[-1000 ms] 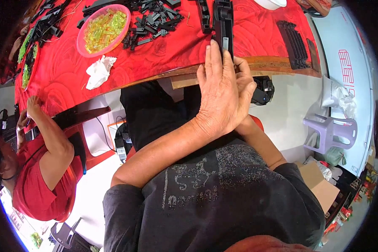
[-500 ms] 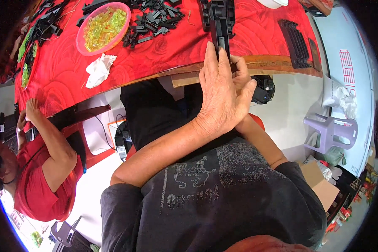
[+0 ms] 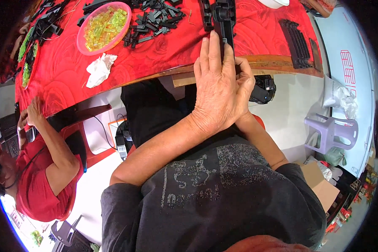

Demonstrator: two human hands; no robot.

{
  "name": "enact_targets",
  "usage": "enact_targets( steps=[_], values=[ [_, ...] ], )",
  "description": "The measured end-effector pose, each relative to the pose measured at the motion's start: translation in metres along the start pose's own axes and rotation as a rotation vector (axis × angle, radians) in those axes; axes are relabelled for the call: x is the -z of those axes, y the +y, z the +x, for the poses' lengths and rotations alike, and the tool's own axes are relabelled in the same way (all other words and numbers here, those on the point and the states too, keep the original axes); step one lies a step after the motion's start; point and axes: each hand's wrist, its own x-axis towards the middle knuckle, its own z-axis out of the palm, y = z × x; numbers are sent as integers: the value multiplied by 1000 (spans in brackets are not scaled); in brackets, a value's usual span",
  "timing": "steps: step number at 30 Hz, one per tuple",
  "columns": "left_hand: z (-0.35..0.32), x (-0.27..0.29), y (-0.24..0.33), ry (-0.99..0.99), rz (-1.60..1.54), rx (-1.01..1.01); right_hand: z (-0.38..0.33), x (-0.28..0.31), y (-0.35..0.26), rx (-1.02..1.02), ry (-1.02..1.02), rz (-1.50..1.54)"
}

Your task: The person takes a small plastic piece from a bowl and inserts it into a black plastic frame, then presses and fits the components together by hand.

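My left hand [image 3: 216,90] lies at the table's near edge, its fingers stretched out and laid along a long black plastic part [image 3: 227,30]. Beneath it is my right hand [image 3: 244,67], mostly hidden. Its bent fingers show to the right of the part, closed about its near end, though the grip itself is covered. The part points away from me over the red cloth, with a rounded, moulded section toward its far end. Close along its left side lies another black piece [image 3: 206,16].
A pink bowl [image 3: 80,41] of yellow clear pieces stands left, beside loose black pieces [image 3: 155,19] and crumpled tissue [image 3: 100,71]. Black ribbed strips [image 3: 296,44] lie right, a white bowl [image 3: 274,3] at the back. A person in red [image 3: 50,180] sits left; a purple stool [image 3: 329,132] stands right.
My left hand has shifted slightly left, its fingers reaching farther up. The black part looks different: a rounded section now shows where a slotted length was. The other person's hands moved slightly.
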Motion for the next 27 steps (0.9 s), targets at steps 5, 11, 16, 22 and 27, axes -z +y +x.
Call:
enact_targets(
  steps=[5,11,16,22,27],
  values=[
    [7,0,-9,129,-258,52,-2,-2,-16,-6,17,-343],
    [12,-14,-26,-36,-588,399,-3,-5,-11,-83,56,-67],
    [15,-5,-20,-92,-569,479,-5,-9,-14,-143,74,-29],
    [23,10,-34,-193,-434,388,-5,-9,-24,-188,3,-1],
    [21,14,-51,-294,-598,411,2,1,-27,-272,84,207]
  ],
)
